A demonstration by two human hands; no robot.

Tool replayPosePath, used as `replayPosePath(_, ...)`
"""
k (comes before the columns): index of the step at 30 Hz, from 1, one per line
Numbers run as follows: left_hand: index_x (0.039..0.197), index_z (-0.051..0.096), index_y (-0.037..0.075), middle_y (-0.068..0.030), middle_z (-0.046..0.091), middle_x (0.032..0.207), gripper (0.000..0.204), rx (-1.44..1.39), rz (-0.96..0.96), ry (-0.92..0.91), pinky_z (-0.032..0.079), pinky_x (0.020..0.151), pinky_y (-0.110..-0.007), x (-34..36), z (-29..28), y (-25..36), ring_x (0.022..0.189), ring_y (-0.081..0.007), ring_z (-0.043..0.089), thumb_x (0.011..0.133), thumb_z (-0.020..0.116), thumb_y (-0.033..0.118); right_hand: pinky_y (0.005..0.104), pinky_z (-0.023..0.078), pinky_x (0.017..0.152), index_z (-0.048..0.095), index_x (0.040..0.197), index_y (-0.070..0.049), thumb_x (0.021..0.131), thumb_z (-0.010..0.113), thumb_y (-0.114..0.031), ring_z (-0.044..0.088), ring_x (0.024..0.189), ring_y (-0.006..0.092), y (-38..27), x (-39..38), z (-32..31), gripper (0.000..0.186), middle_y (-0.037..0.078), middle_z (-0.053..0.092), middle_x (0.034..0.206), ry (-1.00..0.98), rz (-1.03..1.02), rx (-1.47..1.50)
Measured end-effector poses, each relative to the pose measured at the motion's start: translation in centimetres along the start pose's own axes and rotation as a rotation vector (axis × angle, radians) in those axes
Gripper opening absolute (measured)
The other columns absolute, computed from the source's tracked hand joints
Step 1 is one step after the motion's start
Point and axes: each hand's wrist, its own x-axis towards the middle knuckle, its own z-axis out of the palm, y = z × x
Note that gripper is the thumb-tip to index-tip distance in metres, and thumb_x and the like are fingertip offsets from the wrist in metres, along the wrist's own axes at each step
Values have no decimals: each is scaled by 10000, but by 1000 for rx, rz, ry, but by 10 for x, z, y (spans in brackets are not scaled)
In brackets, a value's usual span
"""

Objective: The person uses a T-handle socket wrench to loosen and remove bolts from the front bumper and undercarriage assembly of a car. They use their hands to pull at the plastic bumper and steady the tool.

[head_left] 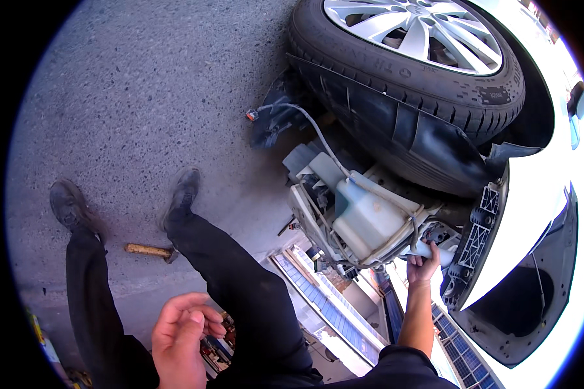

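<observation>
My right hand (422, 267) reaches up into the car's opened front corner, its fingers wrapped round a white plastic filler neck (440, 253). Beside it sits a translucent white fluid reservoir (370, 217) with hoses and wiring over it. A grey cable (308, 117) runs from there to an orange-tipped connector (251, 115) hanging free. Low in the view, my left hand (183, 334) is raised before my legs, fingers loosely curled and slightly apart, holding nothing.
The car's wheel (409, 71) and loose black wheel-arch liner (396, 120) stand above the reservoir. A black bracket (479, 236) edges the white body panel (532, 220). On the asphalt (136, 97), a wooden-handled hammer (148, 249) lies by my shoe (183, 191).
</observation>
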Motion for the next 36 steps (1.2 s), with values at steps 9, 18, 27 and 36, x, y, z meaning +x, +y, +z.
replayPosePath(9, 1140, 564, -16, -112, 620, 880, 241, 0, -18, 30, 471, 707, -304, -4, -7, -4, 759, -167, 572, 972, 483, 137, 219, 278, 403, 615, 944, -78, 915, 576, -278, 297, 399, 59, 4, 5, -14, 206, -22, 579, 697, 64, 2, 9)
replayPosePath(18, 1145, 568, -9, -107, 621, 901, 236, -17, -20, -12, 462, 740, -294, 1, -2, -19, 778, -154, 575, 972, 478, 123, 215, 272, 420, 607, 945, -62, 917, 593, -279, 313, 413, 58, 0, -8, 3, 219, 2, 582, 714, -32, -3, -6)
replayPosePath(27, 1145, 561, -6, -102, 617, 894, 235, 11, 10, -31, 464, 731, -302, 12, 9, -28, 771, -148, 568, 977, 459, 123, 230, 279, 421, 611, 932, -73, 908, 608, -299, 296, 400, 71, 1, 4, 1, 227, -19, 550, 672, 69, -65, -18)
replayPosePath(36, 1145, 556, -15, -116, 609, 884, 237, -26, -65, 4, 463, 744, -305, 2, 14, -8, 768, -161, 567, 980, 462, 128, 229, 275, 412, 600, 937, -78, 915, 585, -288, 297, 401, 67, 2, 2, -5, 212, -19, 549, 681, 25, 14, 11)
